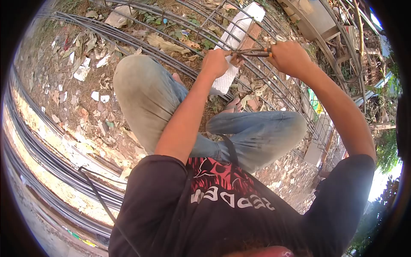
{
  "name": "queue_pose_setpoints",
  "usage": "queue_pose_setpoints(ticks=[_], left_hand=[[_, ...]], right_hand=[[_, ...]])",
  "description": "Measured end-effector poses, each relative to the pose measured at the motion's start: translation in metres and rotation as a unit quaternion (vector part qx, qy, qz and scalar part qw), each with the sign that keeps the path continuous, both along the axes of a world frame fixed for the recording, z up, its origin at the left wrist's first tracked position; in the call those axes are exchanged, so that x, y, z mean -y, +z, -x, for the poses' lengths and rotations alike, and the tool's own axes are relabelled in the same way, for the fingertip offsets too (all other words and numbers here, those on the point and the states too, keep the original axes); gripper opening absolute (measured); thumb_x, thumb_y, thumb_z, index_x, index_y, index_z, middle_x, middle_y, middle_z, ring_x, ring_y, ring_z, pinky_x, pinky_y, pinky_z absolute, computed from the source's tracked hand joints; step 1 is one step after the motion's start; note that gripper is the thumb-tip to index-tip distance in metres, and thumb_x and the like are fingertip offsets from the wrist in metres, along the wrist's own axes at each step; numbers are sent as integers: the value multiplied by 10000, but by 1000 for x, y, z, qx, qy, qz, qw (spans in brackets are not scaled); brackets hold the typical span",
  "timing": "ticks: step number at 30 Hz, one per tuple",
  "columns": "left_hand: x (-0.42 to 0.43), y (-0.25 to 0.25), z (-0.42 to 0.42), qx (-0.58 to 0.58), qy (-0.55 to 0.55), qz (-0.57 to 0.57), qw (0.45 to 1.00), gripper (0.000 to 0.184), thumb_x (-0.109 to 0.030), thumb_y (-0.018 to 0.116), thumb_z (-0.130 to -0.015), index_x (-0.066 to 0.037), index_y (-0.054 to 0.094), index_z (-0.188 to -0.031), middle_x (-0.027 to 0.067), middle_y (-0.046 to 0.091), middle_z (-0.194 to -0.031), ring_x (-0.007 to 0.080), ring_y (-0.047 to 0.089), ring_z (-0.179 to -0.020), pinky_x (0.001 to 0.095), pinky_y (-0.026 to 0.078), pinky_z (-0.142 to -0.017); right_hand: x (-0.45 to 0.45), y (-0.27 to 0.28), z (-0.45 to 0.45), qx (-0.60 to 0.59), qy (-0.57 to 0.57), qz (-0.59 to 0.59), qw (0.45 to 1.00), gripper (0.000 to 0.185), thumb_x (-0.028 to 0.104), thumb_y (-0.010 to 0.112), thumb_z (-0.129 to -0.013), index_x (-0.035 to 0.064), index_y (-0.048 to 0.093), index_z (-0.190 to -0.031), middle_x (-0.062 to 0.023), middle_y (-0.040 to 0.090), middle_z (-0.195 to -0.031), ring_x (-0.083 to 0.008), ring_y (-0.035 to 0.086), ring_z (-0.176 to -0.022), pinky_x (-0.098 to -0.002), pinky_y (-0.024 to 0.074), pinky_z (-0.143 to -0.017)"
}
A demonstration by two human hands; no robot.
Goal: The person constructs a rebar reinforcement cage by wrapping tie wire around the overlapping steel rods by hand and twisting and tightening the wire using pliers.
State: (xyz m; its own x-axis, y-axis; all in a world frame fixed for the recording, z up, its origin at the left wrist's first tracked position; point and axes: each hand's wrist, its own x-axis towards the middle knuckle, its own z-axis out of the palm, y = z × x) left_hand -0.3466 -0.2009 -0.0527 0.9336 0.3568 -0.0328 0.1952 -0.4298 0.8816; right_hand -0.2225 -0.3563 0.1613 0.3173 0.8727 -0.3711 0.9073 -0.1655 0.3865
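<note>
Left: bundled steel rods (92, 192) being laid out alongside ground (55, 107), dirt being littered with dry leaves and scraps. Centre: left hand (215, 63) being held at rebar cage (274, 79), grip being pressed together, pinched item being too small to tell; white block (224, 83) being overlapped by cage bars. Beside it, pliers (256, 52) being pinched in right hand's (291, 58) grip, above cage. Far right: outdoor area being edged by timber frame (319, 34), greenery (387, 150).
</note>
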Motion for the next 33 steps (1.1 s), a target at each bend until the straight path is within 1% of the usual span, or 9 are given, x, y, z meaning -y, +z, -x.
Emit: queue_pose_setpoints(ticks=[2,4,7,10,15,21,24,29,33], left_hand=[[0,7,2,-12,-5,-1,1000,543,8,590,-787,-159,749,-1279,293,711,-911,423,711,-827,483,567,-795],[0,9,3,-12,-7,-4,1000,548,7,590,-783,-161,747,-1281,291,709,-902,424,709,-822,484,566,-796],[-2,7,1,-15,-9,-9,1000,554,10,586,-789,-175,745,-1287,282,711,-955,422,707,-873,484,563,-829],[-1,19,5,-46,-18,-4,999,564,25,575,-794,-194,749,-1284,264,723,-1067,420,705,-981,486,559,-896],[-2,19,5,-25,-17,-7,1000,561,3,586,-788,-173,736,-1299,317,691,-886,420,708,-790,476,562,-774],[-1,10,1,-29,-10,0,1000,565,27,569,-775,-181,762,-1263,294,715,-989,437,706,-899,492,566,-853],[-1,9,-2,-36,-14,18,999,562,20,577,-779,-185,759,-1270,298,713,-993,438,707,-892,488,565,-849],[-2,16,2,-43,-19,3,999,569,22,572,-780,-181,754,-1280,299,715,-993,436,711,-880,485,565,-846],[-2,17,2,-58,-22,12,998,570,23,569,-779,-175,752,-1281,313,710,-986,434,711,-891,487,564,-855]], right_hand=[[6,3,-3,-184,-266,25,946,445,358,622,-1014,-58,692,-874,-147,687,-729,-264,692,-594,-420,556,-558],[7,6,-5,-409,-536,12,739,551,428,627,-1020,-66,680,-781,-148,661,-608,-241,679,-512,-393,540,-482],[9,-1,2,-349,-528,29,774,568,443,679,-989,-74,662,-756,-134,654,-576,-202,620,-395,-367,494,-384],[10,-9,1,-86,-176,18,980,441,364,767,-914,-46,614,-969,-122,695,-755,-262,718,-647,-442,572,-586],[-1,2,3,138,255,-106,951,264,237,677,-939,17,630,-1078,-145,734,-982,-317,740,-884,-493,578,-736],[4,-7,3,-103,-206,-6,973,342,279,656,-984,-38,672,-856,-168,746,-844,-309,744,-792,-490,580,-723],[-6,7,-7,-345,-552,77,756,434,361,688,-976,-66,634,-925,-177,713,-937,-329,725,-855,-457,571,-731],[2,-2,8,-63,-178,59,980,335,265,739,-893,-42,636,-978,-133,711,-910,-310,729,-837,-449,570,-697],[11,-13,-1,125,231,-163,951,171,183,694,-873,16,694,-909,-124,726,-907,-309,736,-837,-482,572,-691]])
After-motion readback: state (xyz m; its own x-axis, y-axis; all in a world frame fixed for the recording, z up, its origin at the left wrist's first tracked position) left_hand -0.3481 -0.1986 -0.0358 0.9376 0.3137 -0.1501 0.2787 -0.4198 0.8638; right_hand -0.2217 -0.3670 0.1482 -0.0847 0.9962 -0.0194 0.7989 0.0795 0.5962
